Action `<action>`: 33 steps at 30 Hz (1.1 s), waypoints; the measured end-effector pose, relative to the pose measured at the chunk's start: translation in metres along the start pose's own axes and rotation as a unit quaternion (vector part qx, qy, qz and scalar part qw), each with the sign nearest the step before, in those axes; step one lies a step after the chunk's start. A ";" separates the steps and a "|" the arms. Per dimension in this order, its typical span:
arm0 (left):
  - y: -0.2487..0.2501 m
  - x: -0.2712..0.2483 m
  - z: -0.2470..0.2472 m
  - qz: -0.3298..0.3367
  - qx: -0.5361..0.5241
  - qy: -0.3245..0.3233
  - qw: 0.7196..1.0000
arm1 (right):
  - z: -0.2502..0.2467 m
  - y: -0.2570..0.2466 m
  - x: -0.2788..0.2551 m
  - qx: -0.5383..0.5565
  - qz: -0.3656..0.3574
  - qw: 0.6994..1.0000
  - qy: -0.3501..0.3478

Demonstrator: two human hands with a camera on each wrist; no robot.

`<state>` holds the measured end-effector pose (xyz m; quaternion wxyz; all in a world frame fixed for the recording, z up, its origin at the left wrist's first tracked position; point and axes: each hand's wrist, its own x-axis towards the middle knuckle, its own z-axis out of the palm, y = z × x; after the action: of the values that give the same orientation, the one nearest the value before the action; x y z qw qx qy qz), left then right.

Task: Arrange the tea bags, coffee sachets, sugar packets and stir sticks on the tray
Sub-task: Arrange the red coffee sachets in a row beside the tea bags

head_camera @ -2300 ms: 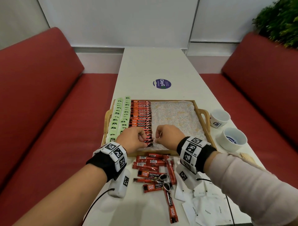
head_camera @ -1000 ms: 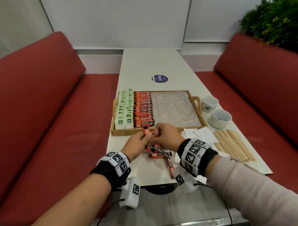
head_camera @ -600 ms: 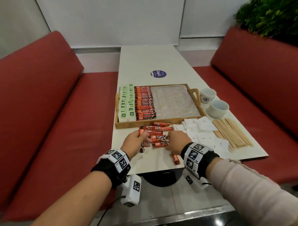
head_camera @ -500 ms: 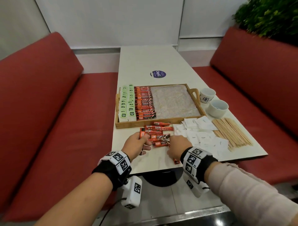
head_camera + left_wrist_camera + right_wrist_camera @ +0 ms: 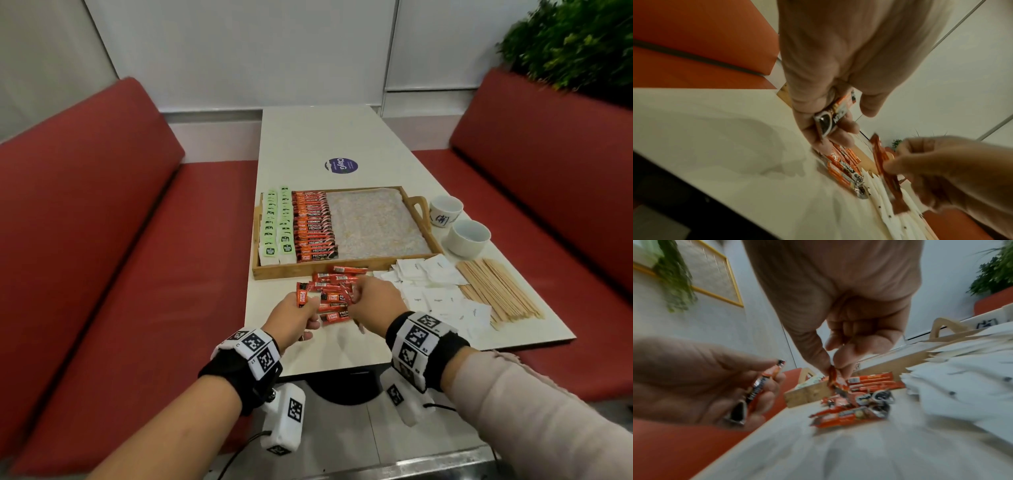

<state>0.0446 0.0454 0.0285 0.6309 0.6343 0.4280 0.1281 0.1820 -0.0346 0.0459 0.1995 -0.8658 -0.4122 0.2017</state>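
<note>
Two hands over loose sachet pile (image 5: 334,296): left hand (image 5: 294,318) curled around one coffee sachet (image 5: 835,116), right hand (image 5: 371,303) pinching another sachet (image 5: 833,378) between thumb and fingers. Tray (image 5: 308,272) just beyond, rows of tea bags (image 5: 277,224) and sachets inside.

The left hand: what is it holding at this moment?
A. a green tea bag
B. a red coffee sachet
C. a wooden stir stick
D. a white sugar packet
B: the left hand grips a red coffee sachet between thumb and fingers, above the loose sachets on the table; the sugar packets and stir sticks lie untouched to the right.
</note>
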 end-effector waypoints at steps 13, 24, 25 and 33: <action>0.003 0.012 0.000 -0.037 -0.051 0.022 0.998 | 0.014 -0.006 0.015 0.089 -0.067 0.993 -0.047; -0.008 0.017 -0.010 -0.079 -0.072 0.048 0.993 | 0.029 0.021 0.027 -0.177 -0.083 0.976 -0.099; -0.009 0.017 -0.011 -0.080 -0.066 0.050 0.993 | 0.029 0.021 0.028 -0.181 -0.082 0.975 -0.102; -0.010 0.018 -0.012 -0.084 -0.035 0.051 0.995 | 0.034 0.022 0.029 -0.197 -0.098 0.970 -0.107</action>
<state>0.0434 0.0644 0.0142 0.6387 0.5663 0.5066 0.1213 0.1951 -0.0176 0.0007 -0.0016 -0.8167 -0.5458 0.1874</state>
